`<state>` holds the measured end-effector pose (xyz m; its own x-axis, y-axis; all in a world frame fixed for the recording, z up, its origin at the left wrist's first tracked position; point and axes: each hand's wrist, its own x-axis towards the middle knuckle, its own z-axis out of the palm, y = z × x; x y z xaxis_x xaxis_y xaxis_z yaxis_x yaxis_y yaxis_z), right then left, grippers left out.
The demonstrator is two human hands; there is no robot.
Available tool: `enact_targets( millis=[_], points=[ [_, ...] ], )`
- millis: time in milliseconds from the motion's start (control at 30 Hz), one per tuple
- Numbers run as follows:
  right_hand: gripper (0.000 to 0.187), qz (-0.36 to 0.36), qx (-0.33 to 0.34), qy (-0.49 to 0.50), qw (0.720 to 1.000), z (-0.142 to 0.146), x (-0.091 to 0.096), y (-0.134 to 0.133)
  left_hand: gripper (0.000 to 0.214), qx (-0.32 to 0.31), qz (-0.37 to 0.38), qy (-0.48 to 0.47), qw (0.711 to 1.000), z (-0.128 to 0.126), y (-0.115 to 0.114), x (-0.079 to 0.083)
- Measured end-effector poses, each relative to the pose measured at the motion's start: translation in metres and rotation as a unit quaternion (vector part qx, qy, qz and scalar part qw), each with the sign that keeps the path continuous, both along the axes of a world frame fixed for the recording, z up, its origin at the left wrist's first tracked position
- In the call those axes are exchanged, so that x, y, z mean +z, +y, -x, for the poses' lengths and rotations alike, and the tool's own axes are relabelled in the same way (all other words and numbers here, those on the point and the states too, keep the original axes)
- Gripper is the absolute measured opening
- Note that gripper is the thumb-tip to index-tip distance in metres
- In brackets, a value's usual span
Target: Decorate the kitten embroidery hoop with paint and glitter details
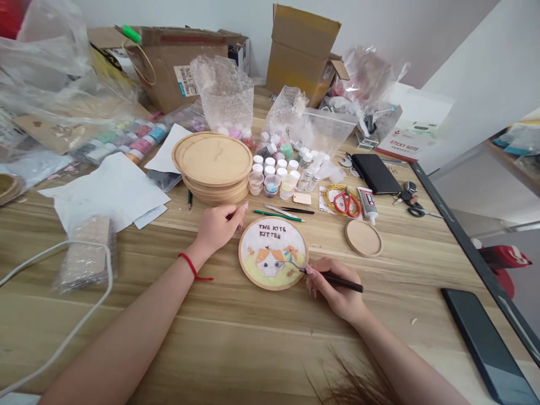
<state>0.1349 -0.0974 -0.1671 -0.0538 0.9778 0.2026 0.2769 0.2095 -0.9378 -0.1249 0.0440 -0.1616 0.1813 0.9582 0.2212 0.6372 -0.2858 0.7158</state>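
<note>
A round wooden disc [273,253] painted with a cat picture and the words "THE KITS KITTEN" lies on the wooden table [236,337]. My right hand [333,287] is closed on a thin black-handled tool [337,279] whose metal tip touches the picture's right side. My left hand [219,225] rests at the disc's upper left edge, fingers curled, one fingertip against the rim. A red string circles my left wrist.
A stack of blank wooden discs [215,166] and several small paint jars [274,174] stand behind. Pens, tweezers, red scissors [346,202], a glue tube [368,205] and a small disc [363,238] lie nearby. Cardboard boxes, plastic bags, a phone [489,343] and a white cable [54,304] surround.
</note>
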Motion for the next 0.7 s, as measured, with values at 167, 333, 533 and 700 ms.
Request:
enact_targets(
  millis=[167, 333, 533, 700],
  points=[
    [0.005, -0.003, 0.003, -0.003, 1.0, 0.0, -0.0016, 0.0007, 0.049, 0.0, 0.003, -0.004, 1.0, 0.0, 0.0001, 0.0],
    [0.006, -0.01, 0.004, -0.003, 1.0, -0.0009, -0.0017, -0.0002, 0.049, 0.003, 0.003, -0.004, 1.0, 0.0003, -0.0001, -0.0002],
    [0.006, -0.006, 0.002, -0.005, 1.0, -0.001, -0.0006, -0.0008, 0.049, 0.003, -0.003, -0.002, 1.0, -0.0007, -0.0004, 0.001],
    [0.007, 0.002, -0.001, 0.002, 1.0, -0.0002, -0.0003, -0.0012, 0.049, 0.003, 0.0, -0.005, 1.0, -0.0004, -0.0007, 0.0006]
  ],
)
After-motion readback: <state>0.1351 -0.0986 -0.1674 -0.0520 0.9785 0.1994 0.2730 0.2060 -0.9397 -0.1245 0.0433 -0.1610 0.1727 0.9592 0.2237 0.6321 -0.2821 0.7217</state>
